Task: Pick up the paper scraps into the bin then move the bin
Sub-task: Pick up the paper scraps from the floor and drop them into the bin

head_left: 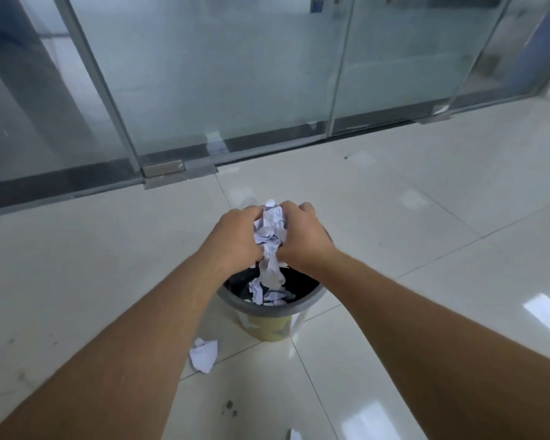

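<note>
A bundle of white paper scraps [270, 231] is pressed between my left hand [235, 238] and my right hand [304, 236], both held above the bin. The bin [235, 304] has a grey rim, a black liner and a yellowish body, and it stands on the tiled floor. Some scraps [272, 292] hang down from my hands into its mouth or lie inside it. One crumpled scrap [204, 355] lies on the floor just left of the bin's base. Another small scrap [294, 435] shows at the bottom edge of the view.
Frosted glass doors with metal frames [204, 90] run across the back, with a dark threshold strip [77, 182] at their foot. Glossy white floor tiles [426, 217] surround the bin. Dark spots [229, 408] mark the tile near me.
</note>
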Tool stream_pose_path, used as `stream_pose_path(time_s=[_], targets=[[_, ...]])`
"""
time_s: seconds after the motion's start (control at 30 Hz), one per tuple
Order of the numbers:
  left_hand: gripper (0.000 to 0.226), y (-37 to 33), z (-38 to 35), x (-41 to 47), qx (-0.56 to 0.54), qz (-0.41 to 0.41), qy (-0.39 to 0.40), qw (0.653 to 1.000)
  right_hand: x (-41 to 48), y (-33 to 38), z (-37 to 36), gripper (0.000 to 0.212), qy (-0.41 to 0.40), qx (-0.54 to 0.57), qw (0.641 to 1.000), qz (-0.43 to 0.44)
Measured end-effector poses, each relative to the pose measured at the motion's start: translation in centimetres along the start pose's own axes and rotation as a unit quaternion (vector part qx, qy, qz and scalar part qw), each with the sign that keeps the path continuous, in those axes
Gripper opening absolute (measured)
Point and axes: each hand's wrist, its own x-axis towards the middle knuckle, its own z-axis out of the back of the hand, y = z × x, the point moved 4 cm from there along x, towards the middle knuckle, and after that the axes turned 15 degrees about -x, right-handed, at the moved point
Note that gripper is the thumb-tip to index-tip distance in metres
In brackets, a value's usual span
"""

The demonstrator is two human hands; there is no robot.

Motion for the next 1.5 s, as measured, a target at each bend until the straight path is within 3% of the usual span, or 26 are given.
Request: stream_pose_path(time_s=[0.1, 0.27, 0.4, 0.57, 0.7, 0.83, 0.97, 1.07, 1.13, 1.23, 1.3, 1.4, 1.5], targets=[[0.048, 0.1, -0.4, 0.3, -0.014, 0.007, -0.004, 1.000, 0.5, -0.9, -0.6, 0.034, -0.002, 0.004, 1.000, 0.000], [0.088, 1.8, -1.4, 0.3, 0.032, 0.116, 0.079, 0.990, 0.7, -2.9, -1.0, 0.072, 0.044, -0.028, 0.998, -0.026], [0.107, 2.8, -1.2, 0.0, -0.006, 0.121, 0.110, 0.987, 0.4, -3.7, -1.2, 0.085, 0.082, -0.053, 0.995, -0.028], [0.093, 3.4, -0.7, -0.2, -0.040, 0.086, 0.103, 0.990, 0.5, -2.8, -1.4, 0.081, 0.068, -0.062, 0.995, -0.029], [0.063, 4.7, 0.6, -0.4, -0.098, 0.065, 0.060, 0.991, 1.2, -1.0, -1.8, 0.067, 0.007, -0.024, 0.999, -0.040], [0.031, 5.8, 0.2, -0.8, -0.103, 0.095, 0.125, 0.982, 1.4, 1.4, -2.9, 0.069, -0.016, -0.002, 1.000, -0.021], [0.025, 6.0, -0.8, -0.6, -0.118, 0.088, 0.144, 0.979, 1.8, 2.0, -3.7, 0.070, -0.008, -0.001, 1.000, -0.024], [0.051, 6.5, -0.2, -0.1, -0.158, 0.054, 0.084, 0.982, 1.4, 1.6, -3.6, 0.059, -0.026, -0.001, 0.999, -0.046], [0.062, 8.4, 1.2, -0.1, -0.159, 0.072, -0.011, 0.985, 0.2, 2.2, -4.1, 0.051, -0.040, 0.014, 0.998, -0.043], [0.063, 13.7, 2.9, -1.5, -0.092, 0.135, -0.112, 0.980, -2.5, 5.6, -6.2, 0.034, -0.066, 0.020, 0.995, 0.078], [0.068, 17.5, 2.5, -3.6, -0.046, 0.200, -0.091, 0.974, -5.0, 8.4, -8.7, 0.024, -0.055, 0.020, 0.982, 0.179], [0.075, 22.1, -0.9, -7.7, -0.017, 0.281, 0.017, 0.959, -9.2, 9.9, -13.4, 0.018, -0.006, -0.001, 0.964, 0.265], [0.070, 25.3, -5.2, -11.0, 0.048, 0.285, 0.094, 0.953, -12.8, 6.1, -18.7, 0.033, 0.091, -0.040, 0.975, 0.200]])
